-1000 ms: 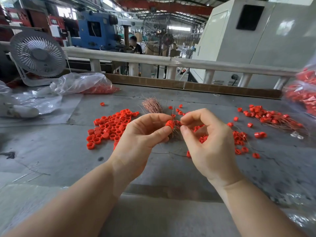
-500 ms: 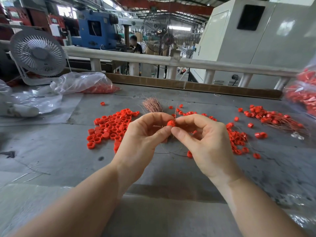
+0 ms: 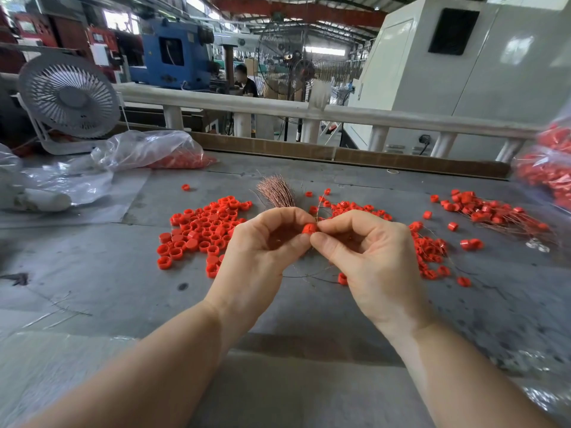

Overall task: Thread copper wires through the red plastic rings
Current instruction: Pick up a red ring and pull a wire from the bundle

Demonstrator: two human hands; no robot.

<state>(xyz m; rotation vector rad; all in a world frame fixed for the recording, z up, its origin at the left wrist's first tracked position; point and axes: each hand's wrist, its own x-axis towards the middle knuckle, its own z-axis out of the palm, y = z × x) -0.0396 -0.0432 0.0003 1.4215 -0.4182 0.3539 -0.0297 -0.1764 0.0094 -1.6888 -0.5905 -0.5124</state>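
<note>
Head view: one red ring (image 3: 309, 228) pinched between left hand (image 3: 262, 251) and right hand (image 3: 367, 257), fingers curled, wire barely visible. Wired rings (image 3: 494, 215) heaped far right; big unthreaded pile (image 3: 200, 231) and copper wire bundle (image 3: 277, 194) left on table (image 3: 92, 273) — plenty to go.

Head-worn view, forward and down, close over table (image 3: 92, 288)

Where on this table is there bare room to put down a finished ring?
Bare table lies left of the hands, below the loose ring pile, and near the front edge around the forearms. Crowded: the pile, the rings right of the right hand, and the wired rings far right.
</note>
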